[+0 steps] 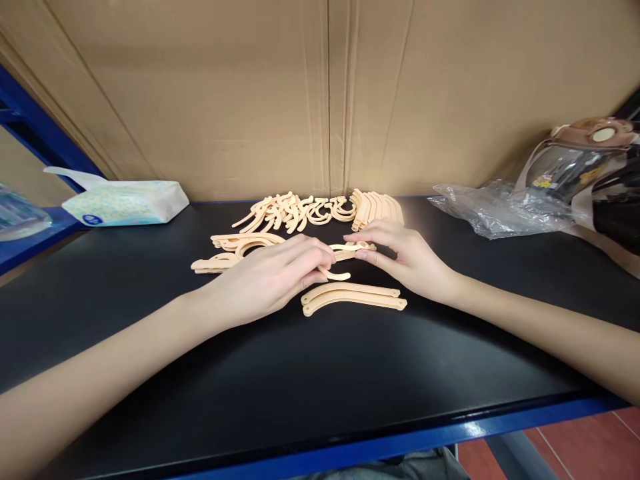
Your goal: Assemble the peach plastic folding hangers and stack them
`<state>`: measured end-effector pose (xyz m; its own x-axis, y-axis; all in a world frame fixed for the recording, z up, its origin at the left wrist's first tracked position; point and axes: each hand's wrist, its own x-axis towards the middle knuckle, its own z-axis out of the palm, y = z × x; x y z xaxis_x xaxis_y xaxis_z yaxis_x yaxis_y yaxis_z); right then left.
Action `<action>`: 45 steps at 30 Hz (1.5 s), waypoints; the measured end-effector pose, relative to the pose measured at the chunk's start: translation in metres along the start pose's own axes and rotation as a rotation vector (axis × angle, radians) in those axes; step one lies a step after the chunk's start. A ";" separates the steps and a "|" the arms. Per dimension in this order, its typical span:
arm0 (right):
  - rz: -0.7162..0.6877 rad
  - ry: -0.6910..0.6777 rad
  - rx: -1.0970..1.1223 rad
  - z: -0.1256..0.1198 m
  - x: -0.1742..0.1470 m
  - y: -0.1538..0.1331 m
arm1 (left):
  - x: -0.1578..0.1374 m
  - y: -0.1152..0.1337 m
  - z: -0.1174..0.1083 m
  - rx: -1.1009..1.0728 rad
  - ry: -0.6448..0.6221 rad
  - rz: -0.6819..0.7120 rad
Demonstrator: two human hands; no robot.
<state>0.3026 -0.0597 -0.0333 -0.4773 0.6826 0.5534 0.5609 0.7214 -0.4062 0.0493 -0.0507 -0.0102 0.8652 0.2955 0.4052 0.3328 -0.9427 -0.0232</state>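
My left hand (295, 267) is closed, its fingers pinching a small curved beige hook (341, 275) whose end sticks out past the fingertips. My right hand (407, 257) is closed on another beige plastic hanger piece (345, 254), held between thumb and fingers; part of it is hidden by both hands. Just in front of the hands, two long curved hanger arms (353, 297) lie side by side on the black tabletop (340, 373). Beside and partly behind my left hand is a stack of folded beige hangers (215, 264).
Along the back lie a pile of loose beige hooks (280, 212) and a row of hanger arms (377, 208). A tissue pack (127, 200) stands back left. A clear plastic bag (500, 208) and a strapped bottle (575, 167) are at right. Cardboard (225, 93) walls the back.
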 end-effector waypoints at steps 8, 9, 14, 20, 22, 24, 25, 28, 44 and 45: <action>0.008 0.013 0.006 0.000 0.001 -0.006 | 0.002 -0.001 -0.002 0.185 0.033 0.009; 0.009 0.010 0.019 0.000 0.001 -0.006 | 0.002 -0.002 -0.002 0.201 0.032 0.008; 0.035 -0.024 0.193 0.001 0.001 -0.009 | -0.001 -0.003 0.002 0.197 0.053 -0.015; 0.217 -0.045 0.381 0.002 0.000 -0.008 | -0.002 -0.004 0.001 0.163 0.053 -0.024; 0.246 -0.054 0.381 0.001 0.000 -0.007 | -0.001 -0.004 0.002 0.188 0.039 -0.032; 0.256 -0.085 0.411 0.000 0.000 -0.007 | -0.001 -0.004 0.004 0.202 0.034 -0.034; 0.261 -0.105 0.437 0.000 0.000 -0.008 | -0.001 -0.004 0.005 0.204 0.033 -0.029; 0.293 -0.168 0.524 0.000 0.002 -0.010 | -0.001 -0.004 0.007 0.198 0.045 0.006; 0.546 -0.171 0.781 0.000 0.002 0.000 | -0.002 0.006 -0.003 0.172 0.088 0.007; 0.541 -0.173 0.783 0.000 0.002 0.000 | -0.002 0.008 -0.002 0.145 0.052 0.010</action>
<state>0.3017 -0.0584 -0.0320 -0.4147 0.9080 0.0596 0.1544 0.1347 -0.9788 0.0498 -0.0591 -0.0088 0.8493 0.2738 0.4513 0.3779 -0.9123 -0.1577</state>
